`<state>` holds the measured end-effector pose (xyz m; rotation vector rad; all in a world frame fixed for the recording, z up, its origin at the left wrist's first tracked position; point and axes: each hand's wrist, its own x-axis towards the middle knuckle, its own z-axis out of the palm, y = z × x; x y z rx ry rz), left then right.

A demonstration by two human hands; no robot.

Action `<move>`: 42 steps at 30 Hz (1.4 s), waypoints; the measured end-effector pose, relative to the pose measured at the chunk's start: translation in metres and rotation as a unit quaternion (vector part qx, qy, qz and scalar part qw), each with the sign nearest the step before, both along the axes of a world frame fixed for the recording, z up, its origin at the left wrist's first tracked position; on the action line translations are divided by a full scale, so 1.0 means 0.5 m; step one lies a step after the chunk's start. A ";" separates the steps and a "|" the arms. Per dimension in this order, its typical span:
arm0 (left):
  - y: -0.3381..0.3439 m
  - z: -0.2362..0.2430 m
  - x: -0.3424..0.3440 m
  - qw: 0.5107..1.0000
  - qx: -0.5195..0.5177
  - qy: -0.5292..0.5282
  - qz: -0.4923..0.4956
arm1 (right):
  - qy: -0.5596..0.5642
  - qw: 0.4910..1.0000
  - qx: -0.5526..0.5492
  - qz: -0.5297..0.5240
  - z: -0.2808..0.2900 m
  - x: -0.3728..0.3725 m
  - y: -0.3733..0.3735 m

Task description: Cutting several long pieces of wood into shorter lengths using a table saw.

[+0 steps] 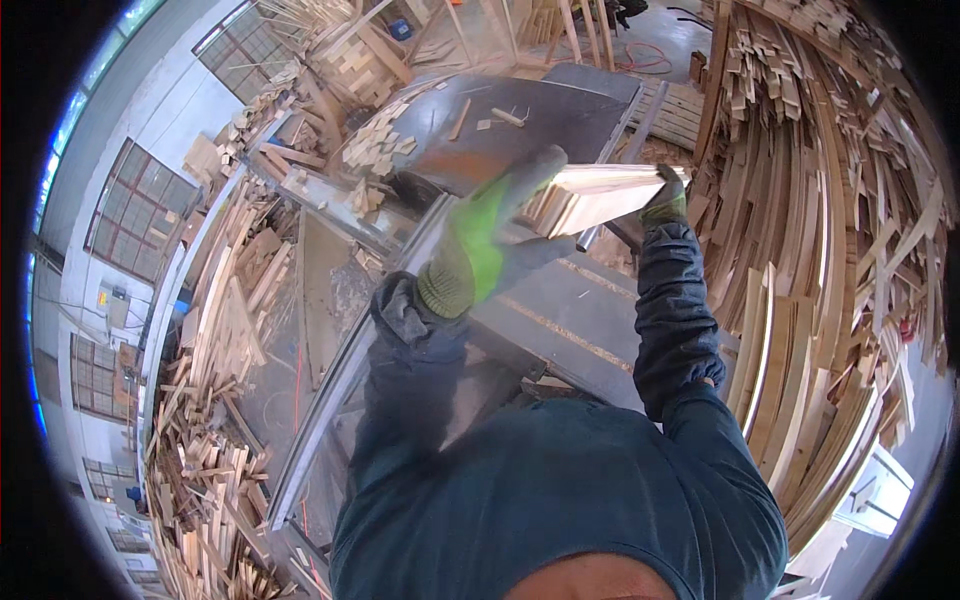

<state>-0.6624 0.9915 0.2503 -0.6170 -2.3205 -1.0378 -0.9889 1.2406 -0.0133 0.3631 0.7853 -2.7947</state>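
Note:
A stack of thin pale wooden boards [605,195] is held above the metal bed of a machine [570,310]. My left hand [485,230], in a green and grey glove, spans the stack's left end with fingers along the upper side and thumb below, slightly blurred. At the stack's right end my right hand [662,195], also gloved, has its fingers wrapped round the boards. Behind the stack is a dark metal plate [470,125] with a few offcuts on it.
Long wooden strips [800,250] are piled high on the right. Scrap wood [210,470] is heaped on the left, beside a long metal rail [335,390]. Small pale blocks [375,150] lie toward the back, where more timber stands and an orange hose [645,60] lies on the floor.

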 end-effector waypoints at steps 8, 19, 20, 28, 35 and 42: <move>-0.020 -0.042 0.070 0.996 0.064 -0.051 -0.047 | 0.178 0.976 -0.020 -0.124 0.000 -0.038 0.153; -0.171 -0.116 0.105 0.988 0.074 -0.117 -0.065 | 0.211 0.952 0.014 -0.220 0.123 0.038 0.077; -0.177 -0.118 0.105 0.989 0.077 -0.109 -0.069 | 0.210 0.952 0.014 -0.222 0.126 0.042 0.072; -0.256 -0.153 0.106 0.979 0.104 -0.151 -0.084 | 0.197 0.951 0.032 -0.234 0.085 0.057 0.002; -0.315 -0.273 0.156 0.972 0.175 -0.153 -0.020 | 0.157 0.950 0.062 -0.262 0.019 0.075 -0.112; -0.420 -0.550 0.256 0.904 0.302 -0.248 0.171 | 0.193 0.911 0.229 -0.284 -0.083 0.143 -0.371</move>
